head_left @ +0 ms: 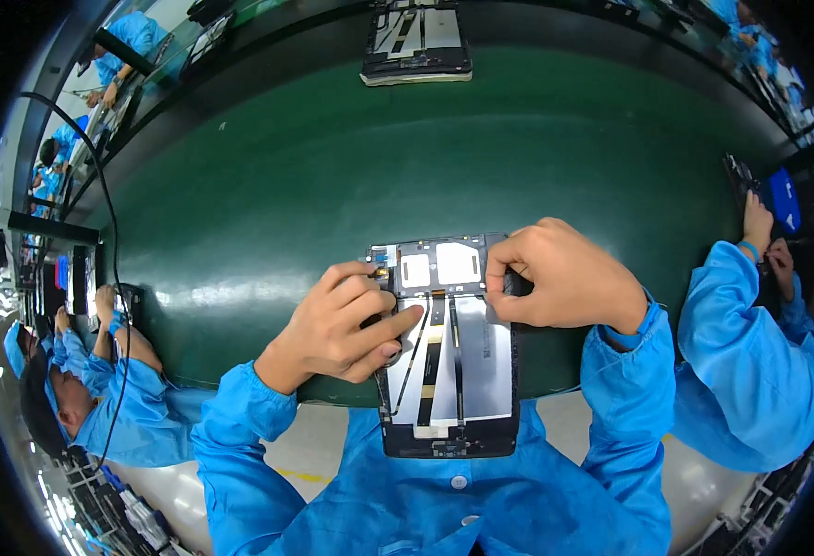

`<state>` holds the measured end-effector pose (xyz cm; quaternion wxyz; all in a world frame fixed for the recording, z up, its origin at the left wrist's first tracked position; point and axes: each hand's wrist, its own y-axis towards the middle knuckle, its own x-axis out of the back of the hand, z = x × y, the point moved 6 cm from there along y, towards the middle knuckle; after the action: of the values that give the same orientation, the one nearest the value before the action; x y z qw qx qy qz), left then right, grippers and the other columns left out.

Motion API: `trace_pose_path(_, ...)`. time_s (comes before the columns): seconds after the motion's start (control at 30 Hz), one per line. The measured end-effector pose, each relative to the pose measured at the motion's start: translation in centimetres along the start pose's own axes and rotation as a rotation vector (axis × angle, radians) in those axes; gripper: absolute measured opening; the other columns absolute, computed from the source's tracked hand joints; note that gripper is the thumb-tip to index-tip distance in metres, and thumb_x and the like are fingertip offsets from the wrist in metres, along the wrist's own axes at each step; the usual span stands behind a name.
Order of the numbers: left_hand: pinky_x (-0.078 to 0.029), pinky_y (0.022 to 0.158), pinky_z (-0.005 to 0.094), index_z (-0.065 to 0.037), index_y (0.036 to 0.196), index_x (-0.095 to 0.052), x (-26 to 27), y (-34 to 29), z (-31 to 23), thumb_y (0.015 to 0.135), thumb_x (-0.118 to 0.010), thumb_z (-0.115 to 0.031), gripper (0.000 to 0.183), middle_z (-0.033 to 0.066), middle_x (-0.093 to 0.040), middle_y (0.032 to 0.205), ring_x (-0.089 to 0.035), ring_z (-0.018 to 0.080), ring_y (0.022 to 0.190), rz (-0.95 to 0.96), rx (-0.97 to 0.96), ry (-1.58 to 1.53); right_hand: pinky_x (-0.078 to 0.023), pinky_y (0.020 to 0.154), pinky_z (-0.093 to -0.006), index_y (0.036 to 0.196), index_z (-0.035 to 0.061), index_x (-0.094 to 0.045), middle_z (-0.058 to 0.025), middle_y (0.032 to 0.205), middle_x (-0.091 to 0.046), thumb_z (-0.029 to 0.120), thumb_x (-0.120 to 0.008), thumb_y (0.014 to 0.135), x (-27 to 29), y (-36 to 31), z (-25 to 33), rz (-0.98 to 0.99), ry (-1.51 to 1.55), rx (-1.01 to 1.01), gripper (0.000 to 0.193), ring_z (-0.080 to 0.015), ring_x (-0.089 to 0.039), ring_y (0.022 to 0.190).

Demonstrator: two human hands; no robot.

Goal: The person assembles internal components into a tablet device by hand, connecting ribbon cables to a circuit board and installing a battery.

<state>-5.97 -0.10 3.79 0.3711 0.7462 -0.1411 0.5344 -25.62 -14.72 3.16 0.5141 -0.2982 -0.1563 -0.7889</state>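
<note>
An opened tablet (pixel 490 366) lies in front of me with its inside facing up, its lower end reaching past the near table edge. A dark board with white patches fills its upper part; below are a silvery panel, a dark-and-gold flat cable (pixel 433 357) and thin black cables. My left hand (pixel 347 324) grips the tablet's left side, fingers curled, one fingertip over the inside. At the upper right edge, my right hand (pixel 560 278) is closed in a pinch against the tablet. Whatever is between its fingertips is hidden.
Another opened tablet (pixel 416 69), seemingly stacked on something, stands at the far side of the green table (pixel 268 195). Co-workers in blue sit left and right; the right one's hand (pixel 756 222) is near a dark device and a blue object (pixel 784 199). A black cable (pixel 110 213) hangs at left.
</note>
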Motion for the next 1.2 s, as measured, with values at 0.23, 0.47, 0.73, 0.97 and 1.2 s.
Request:
trace_pose_path(0.23,-0.049,0.103,0.0484,-0.024,0.139,-0.080,-1.7,1.4,0.4,0.100,-0.066,-0.038,0.044,0.0029,-0.048,0.092,-0.053,0.0236,0.087,0.135,-0.017,-0.110,-0.038,0.054,-0.0404,0.083,0.0029,-0.075,-0.0067,0.057,-0.055,0.016,-0.079,0.082,0.5,0.0,-0.5,0.092,-0.003,-0.127,0.013,-0.0213,-0.051,0.051)
trace_pose_path(0.47,-0.047,0.113,0.0532,-0.025,0.144,-0.078,-1.8,2.0,-1.9,0.102,-0.064,-0.051,0.052,0.0058,-0.060,0.107,-0.060,0.0261,0.103,0.260,-0.048,-0.173,-0.037,0.054,-0.0399,0.084,0.0007,-0.074,-0.0065,0.056,-0.055,0.013,-0.083,0.081,0.4,-0.5,-1.5,0.139,0.090,-0.126,0.015,-0.0192,-0.050,0.050)
trace_pose_path(0.73,-0.050,0.107,0.0490,-0.021,0.142,-0.079,-2.7,3.2,-3.1,0.099,-0.070,-0.043,0.049,0.0079,-0.067,0.119,-0.061,0.0267,0.102,0.200,-0.131,-0.276,-0.039,0.053,-0.0396,0.079,-0.0004,-0.070,-0.0075,0.056,-0.056,0.008,-0.080,0.082,0.6,-0.7,-1.3,0.129,0.123,-0.131,0.013,-0.0191,-0.052,0.050)
trace_pose_path(0.97,-0.055,0.086,0.0429,-0.004,0.131,-0.078,-2.5,4.6,-4.0,0.095,-0.076,-0.035,0.047,0.0150,-0.069,0.127,-0.063,0.0290,0.098,0.082,-0.068,-0.266,-0.040,0.053,-0.0393,0.079,-0.0008,-0.070,-0.0086,0.057,-0.059,0.006,-0.078,0.081,0.6,-0.7,-1.5,0.144,0.129,-0.141,0.011,-0.0191,-0.054,0.051)
trace_pose_path(1.2,-0.054,0.081,0.0387,0.001,0.117,-0.076,-4.1,4.8,-3.5,0.095,-0.080,-0.025,0.035,0.0141,-0.069,0.111,-0.065,0.0279,0.091,-0.012,0.018,-0.170,-0.041,0.053,-0.0395,0.080,-0.0002,-0.069,-0.0082,0.059,-0.061,0.005,-0.077,0.081,0.6,-0.7,-1.6,0.155,0.141,-0.150,0.009,-0.0188,-0.054,0.051)
